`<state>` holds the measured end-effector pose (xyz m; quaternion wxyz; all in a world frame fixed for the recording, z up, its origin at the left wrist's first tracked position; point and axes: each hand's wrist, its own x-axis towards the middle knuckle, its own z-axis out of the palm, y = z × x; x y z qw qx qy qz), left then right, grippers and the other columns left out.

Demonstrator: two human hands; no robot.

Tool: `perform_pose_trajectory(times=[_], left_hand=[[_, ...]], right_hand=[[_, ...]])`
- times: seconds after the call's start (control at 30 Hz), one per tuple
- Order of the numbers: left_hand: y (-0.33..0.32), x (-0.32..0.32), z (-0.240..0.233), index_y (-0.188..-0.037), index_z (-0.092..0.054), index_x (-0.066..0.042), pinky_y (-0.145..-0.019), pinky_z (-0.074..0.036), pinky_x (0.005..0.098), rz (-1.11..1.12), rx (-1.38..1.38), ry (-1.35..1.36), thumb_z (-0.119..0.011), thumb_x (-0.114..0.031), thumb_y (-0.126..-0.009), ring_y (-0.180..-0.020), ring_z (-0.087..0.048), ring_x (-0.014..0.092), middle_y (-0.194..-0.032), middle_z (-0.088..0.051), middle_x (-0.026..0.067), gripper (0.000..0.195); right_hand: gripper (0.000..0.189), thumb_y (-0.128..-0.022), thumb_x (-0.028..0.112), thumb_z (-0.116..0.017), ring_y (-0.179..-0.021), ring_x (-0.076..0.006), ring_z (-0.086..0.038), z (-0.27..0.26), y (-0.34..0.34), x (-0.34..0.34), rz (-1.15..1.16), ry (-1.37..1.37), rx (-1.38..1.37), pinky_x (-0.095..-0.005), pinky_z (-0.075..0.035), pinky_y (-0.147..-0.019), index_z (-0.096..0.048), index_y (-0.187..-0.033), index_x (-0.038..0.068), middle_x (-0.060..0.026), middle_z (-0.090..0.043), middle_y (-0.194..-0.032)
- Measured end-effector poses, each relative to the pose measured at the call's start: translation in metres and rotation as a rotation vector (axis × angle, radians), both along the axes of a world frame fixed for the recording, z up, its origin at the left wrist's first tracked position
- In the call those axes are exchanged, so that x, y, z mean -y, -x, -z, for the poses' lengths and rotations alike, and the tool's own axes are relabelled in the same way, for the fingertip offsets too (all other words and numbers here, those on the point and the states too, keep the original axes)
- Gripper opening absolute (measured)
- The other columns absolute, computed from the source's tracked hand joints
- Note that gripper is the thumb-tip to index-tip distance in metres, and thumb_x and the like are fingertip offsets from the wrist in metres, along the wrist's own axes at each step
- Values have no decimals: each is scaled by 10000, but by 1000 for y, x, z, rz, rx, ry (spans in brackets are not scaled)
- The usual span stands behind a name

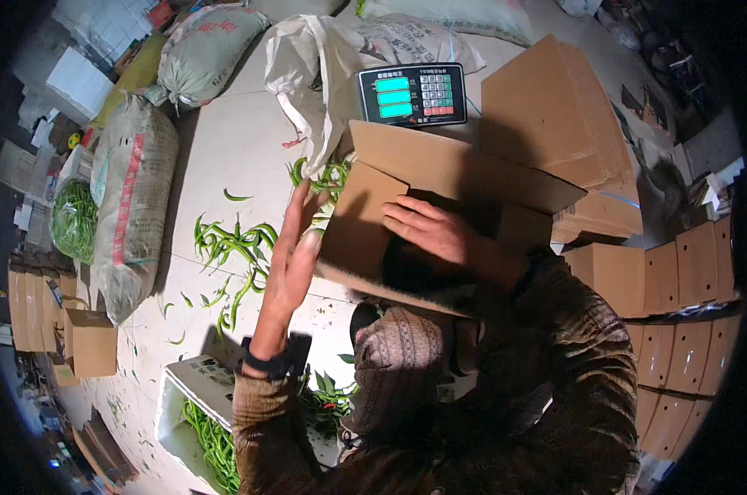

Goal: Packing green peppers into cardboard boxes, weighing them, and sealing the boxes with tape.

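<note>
In front of me a cardboard box (pixel 365 216) stands with its flaps raised, its inside partly in shadow. My right hand (pixel 432 229) reaches over the opening, fingers extended against an inner flap on the left. Just off the box's left end, my left hand (pixel 293 257) is raised with thumb and fingers apart, holding nothing. Green chili peppers (pixel 234 244) lie scattered on the tiled floor left of that hand, and more are heaped behind it by an open white woven sack (pixel 315 80). A digital scale display (pixel 412 94) with lit screens stands beyond the box.
Flattened cardboard boxes (pixel 534 105) are stacked at the back right. Stacked cartons (pixel 661 278) line the right side. Filled woven sacks (pixel 135 210) lie at the left and back. A white foam box (pixel 194 387) holding green peppers (pixel 209 442) sits beside my left forearm.
</note>
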<state>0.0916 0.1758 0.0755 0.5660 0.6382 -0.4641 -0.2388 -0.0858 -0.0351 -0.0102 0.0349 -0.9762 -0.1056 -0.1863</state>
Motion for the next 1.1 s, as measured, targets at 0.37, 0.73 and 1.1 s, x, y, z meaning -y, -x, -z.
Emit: perform_pose_trajectory(times=[0.37,0.73,1.1], left_hand=[[-16,46,60,-1494,-98,-17,-995,-417,363,-13,-26,-401,-339,-616,-954,-1222,-521,330,-1294,-533,258,842],[-5,68,47,-1465,-232,-11,-1111,-276,386,-38,281,-280,-439,-489,-960,-1372,-309,349,-1478,-313,243,725],[-3,83,52,-1364,-384,-34,-1000,-400,434,18,538,-232,-471,-265,-954,-1185,-463,417,-1268,-468,244,478]], right_hand=[[585,-833,394,-658,-1163,-338,-511,-158,56,10,898,-377,-545,-426,-431,-954,-524,-1200,-42,-228,-530,-1226],[824,-797,419,-684,-1382,-374,-266,-108,82,-40,434,-217,-259,-478,-292,-1078,-355,-1364,-80,-240,-280,-1468],[523,-885,354,-597,-1243,-360,-429,-22,155,39,864,-46,76,-469,-347,-1036,-503,-1269,11,-199,-457,-1338]])
